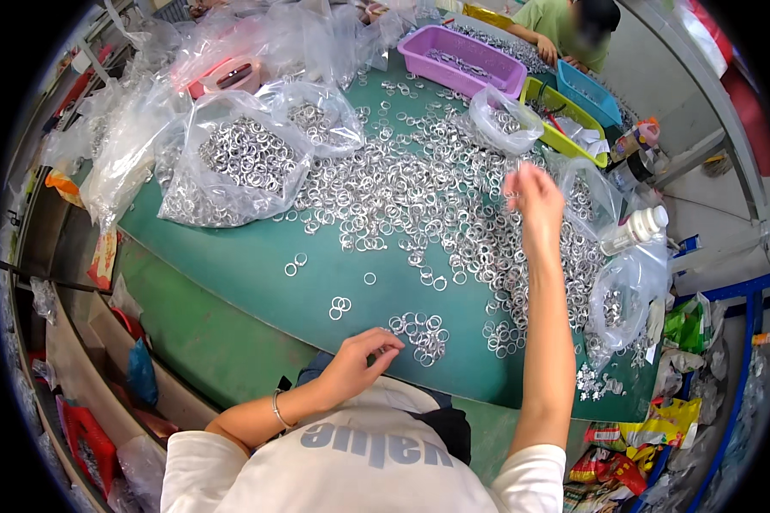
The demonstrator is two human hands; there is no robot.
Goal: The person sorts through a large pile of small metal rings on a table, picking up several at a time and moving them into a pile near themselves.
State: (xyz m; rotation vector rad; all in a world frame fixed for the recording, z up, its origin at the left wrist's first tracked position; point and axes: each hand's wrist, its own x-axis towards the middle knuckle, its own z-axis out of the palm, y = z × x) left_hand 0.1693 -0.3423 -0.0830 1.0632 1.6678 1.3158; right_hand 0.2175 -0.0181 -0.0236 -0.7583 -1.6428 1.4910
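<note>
Loose silver metal rings (pixel 419 192) lie heaped across a green table (pixel 231 265). My right hand (pixel 536 192) reaches over the right part of the heap, its fingers curled together and slightly blurred. Whatever is in them is too small to make out. Close to the table's near edge, my left hand (pixel 364 363) has its fingertips drawn together beside a small cluster of rings (pixel 421 335). I cannot make out what it pinches, if anything. A few single rings (pixel 340 308) lie left of that cluster.
Clear bags of rings (pixel 248 158) stand at the left. Purple (pixel 462 60), yellow-green (pixel 565 120) and blue (pixel 589 92) bins line the far side, with another person (pixel 565 30) beyond. A white bottle (pixel 635 229) and a plastic bag (pixel 629 295) lie at the right.
</note>
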